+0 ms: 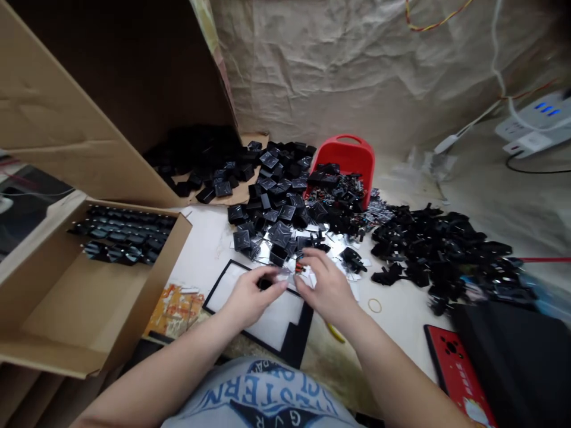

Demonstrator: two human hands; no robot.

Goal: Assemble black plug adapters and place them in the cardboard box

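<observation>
Above a black-framed white panel (279, 315), my two hands are close together. My left hand (250, 297) is closed around a small black plastic piece (264, 283), partly hidden by the fingers. A clear, shiny bit (285, 276) shows at its fingertips. My right hand (325, 286) has its thumb and fingers curled round small orange-red parts (300, 267), too small to make out. Just beyond the hands lie a heap of black square plastic cases (281, 235) and shiny flat pieces (264, 249).
A cardboard box (75, 309) with rows of black parts stands left. Behind are a large tilted carton (80, 107) and a red scoop bin (343, 148) holding small parts. Black parts (432, 244) pile up right, near a rubber band (375, 305) and a red box (459, 374).
</observation>
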